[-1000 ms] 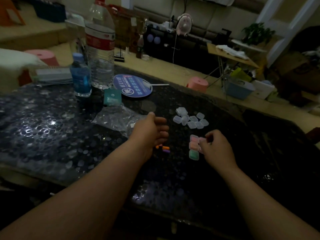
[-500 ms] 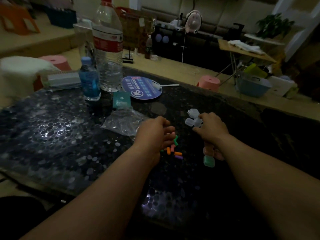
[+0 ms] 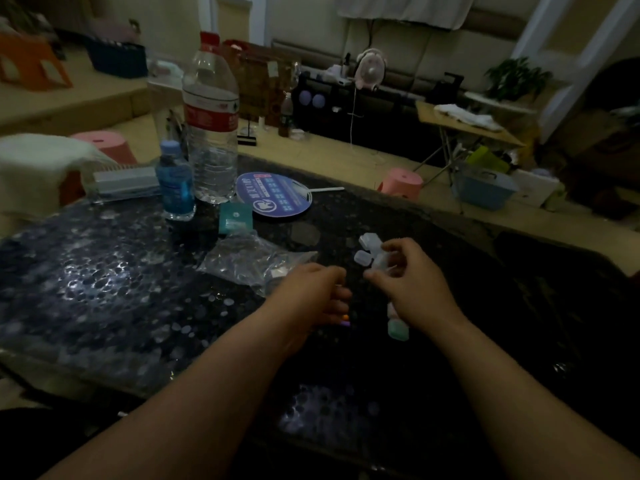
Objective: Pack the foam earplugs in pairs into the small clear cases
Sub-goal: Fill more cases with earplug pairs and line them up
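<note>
My right hand (image 3: pixel 415 285) pinches a small clear case (image 3: pixel 382 263) just above the dark table. Beyond its fingers lie a few empty clear cases (image 3: pixel 367 244). Under its wrist a green filled case (image 3: pixel 398 330) and a pink one (image 3: pixel 391 309) peek out. My left hand (image 3: pixel 311 296) is curled, knuckles up, over the loose foam earplugs (image 3: pixel 345 320). An orange and a purple one show below its fingertips, and a bit of orange shows between the fingers. The rest of the earplugs are hidden.
A crumpled clear plastic bag (image 3: pixel 249 261) lies left of my left hand. Behind it stand a teal packet (image 3: pixel 234 218), a round blue fan (image 3: pixel 273 194), a large water bottle (image 3: pixel 211 126) and a small blue bottle (image 3: pixel 175 183). The table's far edge (image 3: pixel 450 216) runs diagonally.
My right hand reached up from the filled cases to the clear pile and has come back towards the left hand with one case. The left hand stayed over the earplugs.
</note>
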`<state>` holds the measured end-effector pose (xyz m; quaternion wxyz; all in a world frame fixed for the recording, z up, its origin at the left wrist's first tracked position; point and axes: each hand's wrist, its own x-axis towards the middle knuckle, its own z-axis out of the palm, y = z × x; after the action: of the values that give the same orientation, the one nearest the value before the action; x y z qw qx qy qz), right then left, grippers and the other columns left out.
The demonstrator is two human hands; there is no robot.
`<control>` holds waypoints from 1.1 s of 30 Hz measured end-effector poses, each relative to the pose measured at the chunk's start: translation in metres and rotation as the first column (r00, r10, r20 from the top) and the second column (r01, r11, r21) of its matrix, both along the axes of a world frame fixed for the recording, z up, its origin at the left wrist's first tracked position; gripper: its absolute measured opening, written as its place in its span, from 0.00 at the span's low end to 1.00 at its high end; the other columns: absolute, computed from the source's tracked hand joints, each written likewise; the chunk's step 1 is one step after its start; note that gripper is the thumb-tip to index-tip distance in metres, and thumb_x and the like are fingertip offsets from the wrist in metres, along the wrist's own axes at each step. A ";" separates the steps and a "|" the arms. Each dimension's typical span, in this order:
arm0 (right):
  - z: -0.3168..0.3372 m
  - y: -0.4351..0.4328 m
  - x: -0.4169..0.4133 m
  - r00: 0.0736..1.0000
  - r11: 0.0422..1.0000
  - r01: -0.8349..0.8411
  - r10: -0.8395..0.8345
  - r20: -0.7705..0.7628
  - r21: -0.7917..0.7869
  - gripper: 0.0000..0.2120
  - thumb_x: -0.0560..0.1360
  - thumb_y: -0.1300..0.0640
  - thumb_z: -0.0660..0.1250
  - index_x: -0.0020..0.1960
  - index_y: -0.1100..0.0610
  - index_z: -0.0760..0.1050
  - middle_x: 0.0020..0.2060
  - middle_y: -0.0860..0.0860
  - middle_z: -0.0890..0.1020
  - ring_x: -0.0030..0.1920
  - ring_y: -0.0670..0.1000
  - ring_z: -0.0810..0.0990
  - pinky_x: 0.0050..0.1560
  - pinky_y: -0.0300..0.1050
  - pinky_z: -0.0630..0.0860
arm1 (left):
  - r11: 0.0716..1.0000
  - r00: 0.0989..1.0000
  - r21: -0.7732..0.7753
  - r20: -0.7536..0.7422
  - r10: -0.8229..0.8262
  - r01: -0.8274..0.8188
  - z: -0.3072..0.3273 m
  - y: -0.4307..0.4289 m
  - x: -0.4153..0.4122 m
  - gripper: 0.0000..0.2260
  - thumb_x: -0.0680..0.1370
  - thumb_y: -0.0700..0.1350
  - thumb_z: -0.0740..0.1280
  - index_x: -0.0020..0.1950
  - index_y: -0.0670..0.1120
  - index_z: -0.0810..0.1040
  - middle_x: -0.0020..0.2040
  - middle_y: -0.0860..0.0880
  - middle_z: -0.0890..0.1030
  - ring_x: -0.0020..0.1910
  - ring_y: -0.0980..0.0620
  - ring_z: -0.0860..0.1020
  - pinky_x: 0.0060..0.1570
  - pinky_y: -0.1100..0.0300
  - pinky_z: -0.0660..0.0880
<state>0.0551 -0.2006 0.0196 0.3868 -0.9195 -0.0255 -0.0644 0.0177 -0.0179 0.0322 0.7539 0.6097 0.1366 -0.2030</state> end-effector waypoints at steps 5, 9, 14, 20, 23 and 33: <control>0.027 0.012 -0.088 0.991 0.980 -0.132 0.125 0.054 0.152 0.12 0.78 0.50 0.76 0.58 0.42 0.79 0.53 0.39 0.82 0.51 0.31 0.80 0.48 0.24 0.72 | 0.972 0.965 0.001 0.120 -0.234 0.236 0.017 0.003 -0.031 0.13 0.83 0.50 0.66 0.63 0.44 0.80 0.56 0.43 0.85 0.54 0.45 0.85 0.52 0.54 0.83; 0.015 0.015 -0.114 0.984 0.977 -0.162 0.149 0.094 0.139 0.17 0.73 0.53 0.81 0.57 0.39 0.80 0.53 0.40 0.78 0.54 0.37 0.79 0.51 0.28 0.74 | 0.957 0.938 0.055 0.187 -0.291 0.286 0.008 0.002 -0.046 0.12 0.81 0.46 0.70 0.61 0.43 0.82 0.57 0.42 0.85 0.56 0.46 0.84 0.56 0.51 0.82; 0.004 0.012 -0.110 0.993 0.943 -0.062 0.090 -0.071 0.328 0.17 0.79 0.59 0.74 0.62 0.42 0.77 0.57 0.45 0.83 0.56 0.41 0.84 0.54 0.35 0.80 | 0.951 0.914 0.233 0.302 -0.270 0.204 0.001 0.005 -0.046 0.12 0.79 0.43 0.73 0.61 0.48 0.79 0.54 0.42 0.85 0.52 0.45 0.85 0.54 0.49 0.83; 0.004 0.000 -0.088 0.898 0.727 0.254 0.068 -0.435 0.638 0.10 0.85 0.52 0.66 0.61 0.56 0.82 0.52 0.57 0.89 0.55 0.58 0.88 0.54 0.54 0.85 | 0.869 0.805 0.472 0.450 -0.386 0.152 -0.003 0.004 -0.030 0.14 0.77 0.47 0.74 0.61 0.59 0.78 0.48 0.51 0.84 0.46 0.59 0.84 0.51 0.58 0.82; -0.003 -0.004 -0.082 0.872 0.720 0.218 0.160 -0.463 0.659 0.15 0.84 0.46 0.67 0.62 0.54 0.83 0.54 0.56 0.89 0.56 0.58 0.88 0.54 0.54 0.84 | 0.861 0.778 0.478 0.471 -0.417 0.173 -0.007 -0.005 -0.030 0.15 0.77 0.44 0.75 0.61 0.54 0.78 0.49 0.51 0.85 0.47 0.61 0.84 0.48 0.63 0.81; -0.008 -0.006 -0.079 0.866 0.703 0.225 0.173 -0.469 0.675 0.16 0.84 0.45 0.67 0.62 0.55 0.83 0.52 0.58 0.88 0.52 0.57 0.89 0.57 0.58 0.85 | 0.797 0.705 0.590 0.510 -0.493 0.130 -0.014 -0.007 -0.031 0.11 0.76 0.48 0.76 0.56 0.52 0.79 0.48 0.52 0.85 0.46 0.60 0.84 0.50 0.58 0.81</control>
<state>-0.0238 -0.2066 0.0116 0.7024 -0.6827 0.1156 0.1648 -0.0134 -0.0245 0.0180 0.5156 0.8328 -0.1900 -0.0677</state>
